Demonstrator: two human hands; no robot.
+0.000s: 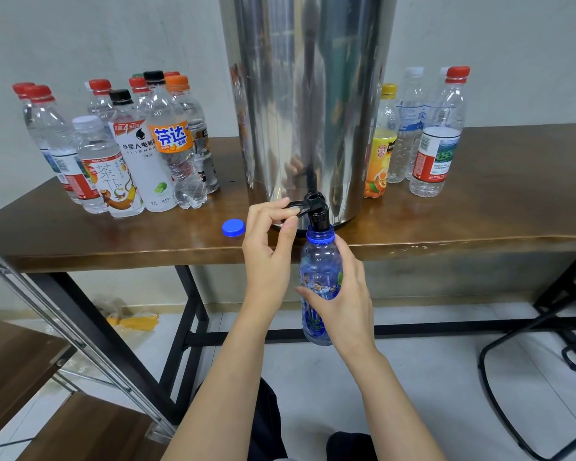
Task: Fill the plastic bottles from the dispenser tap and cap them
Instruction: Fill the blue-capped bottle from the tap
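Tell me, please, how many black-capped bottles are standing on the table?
2. Both stand left of the dispenser: the white-labelled bottle near the front and the orange-labelled bottle just right of it. More could be hidden behind.

- The dispenser point(308, 94) fills the middle of the table point(463, 211) and blocks any reach to the wall behind it.
- A tight cluster of bottles point(130, 151) stands to its left, and a few bottles point(426, 138) stand close on its right.
- A strip of tabletop between the cluster and the dispenser is free, with a cap point(233, 227) near the front edge.
- Below the overhanging tap point(316, 207), the left hand point(266, 251) pinching it and the right hand point(345, 297) gripping the blue bottle point(320, 261) fill the space.
- Under the table, a leg point(193, 327) stands to the left and a chair frame point(512, 361) to the right.
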